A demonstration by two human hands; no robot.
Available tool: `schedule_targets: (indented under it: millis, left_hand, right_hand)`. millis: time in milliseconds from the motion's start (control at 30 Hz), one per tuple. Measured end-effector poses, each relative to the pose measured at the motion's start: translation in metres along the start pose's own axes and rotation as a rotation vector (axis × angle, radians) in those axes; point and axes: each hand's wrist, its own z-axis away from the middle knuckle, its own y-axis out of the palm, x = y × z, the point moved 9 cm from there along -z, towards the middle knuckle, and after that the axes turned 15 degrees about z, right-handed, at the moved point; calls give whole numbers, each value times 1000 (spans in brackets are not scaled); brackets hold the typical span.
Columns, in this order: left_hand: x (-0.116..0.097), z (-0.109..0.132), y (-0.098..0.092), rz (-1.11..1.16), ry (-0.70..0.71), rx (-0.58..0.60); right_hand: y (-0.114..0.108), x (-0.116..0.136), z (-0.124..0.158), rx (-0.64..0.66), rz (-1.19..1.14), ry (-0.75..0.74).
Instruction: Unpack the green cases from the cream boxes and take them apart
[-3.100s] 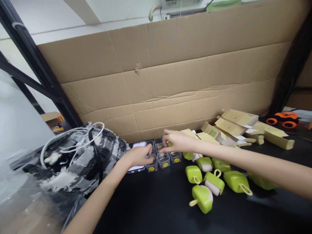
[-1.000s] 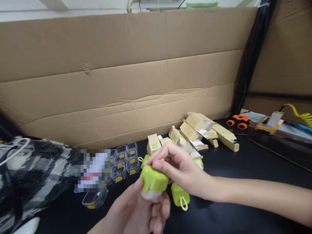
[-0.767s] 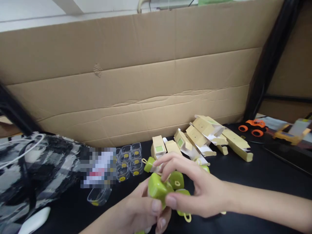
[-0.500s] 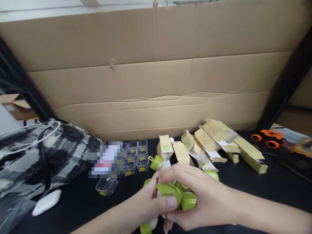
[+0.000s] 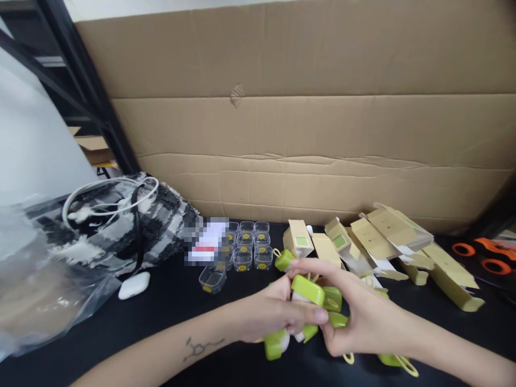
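Note:
Both hands meet over the black table (image 5: 173,322), low in the middle of the view. My left hand (image 5: 268,314) is closed around a green and white plastic piece (image 5: 307,289), its thumb pressed along the side. My right hand (image 5: 358,317) curls over the same green piece from the right, fingers bent on its top. Several more green pieces (image 5: 274,344) lie under and around the hands, some with yellow loops (image 5: 407,366).
Several small clear cups (image 5: 252,248) with yellow stickers stand behind the hands, one clear cup (image 5: 212,279) apart. Yellow cardboard boxes (image 5: 379,236) lie right. A white earbud case (image 5: 134,285), a black-and-white fabric bag (image 5: 121,228) and a plastic bag (image 5: 44,290) sit left. A cardboard wall (image 5: 302,118) closes the back.
Both hands left the clear cups, took up a green piece and brought it low over the table. The view swung to the left, bringing the plastic bag into sight.

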Motion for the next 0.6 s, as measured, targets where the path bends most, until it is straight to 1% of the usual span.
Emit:
schedule_targets:
  millis: [167, 267, 367, 433, 533, 600]
  left_hand:
    - [-1, 0, -7, 6, 2, 8]
    - [-1, 0, -10, -51, 15, -2]
    - [2, 2, -13, -115, -6, -35]
    - [5, 6, -15, -149, -29, -41]
    - [6, 16, -20, -175, -60, -35]
    - [6, 25, -22, -200, -97, 6]
  right_hand:
    - [6, 3, -6, 32, 20, -14]
    - [9, 6, -6, 30, 32, -19]
    - [12, 12, -4, 12, 13, -27]
    - [17, 15, -4, 14, -12, -23]
    - [28, 19, -5, 56, -58, 17]
    - [33, 23, -8, 83, -103, 44]
